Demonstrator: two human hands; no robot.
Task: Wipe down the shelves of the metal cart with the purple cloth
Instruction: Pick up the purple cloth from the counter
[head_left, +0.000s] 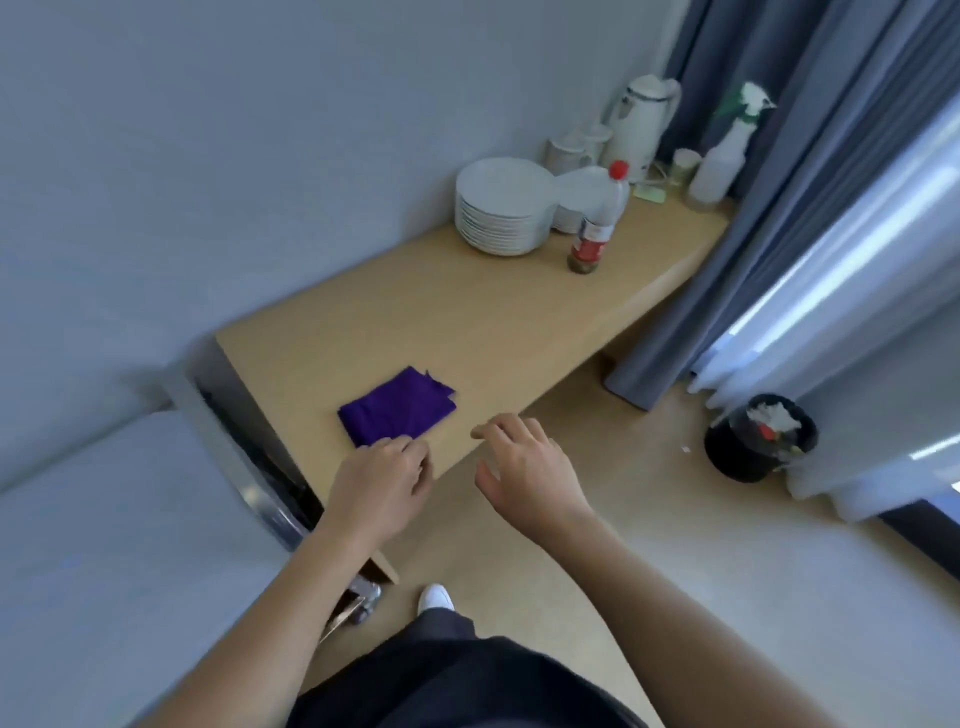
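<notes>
A folded purple cloth (397, 406) lies on the near end of a light wooden table (467, 306). My left hand (382, 480) hovers at the cloth's near edge with loosely curled fingers, its fingertips just reaching the cloth and holding nothing. My right hand (524, 470) hangs over the table's front edge, to the right of the cloth, with fingers spread and relaxed. The metal cart (244, 467) stands to the left of the table; only its shiny frame, a dark gap and a wheel (366, 603) show.
A stack of white plates (501, 208), a red-capped bottle (597, 221), mugs, a white kettle (641, 122) and a spray bottle (724, 156) crowd the table's far end. Grey curtains (769, 208) hang at right. A black bin (758, 436) stands on the floor.
</notes>
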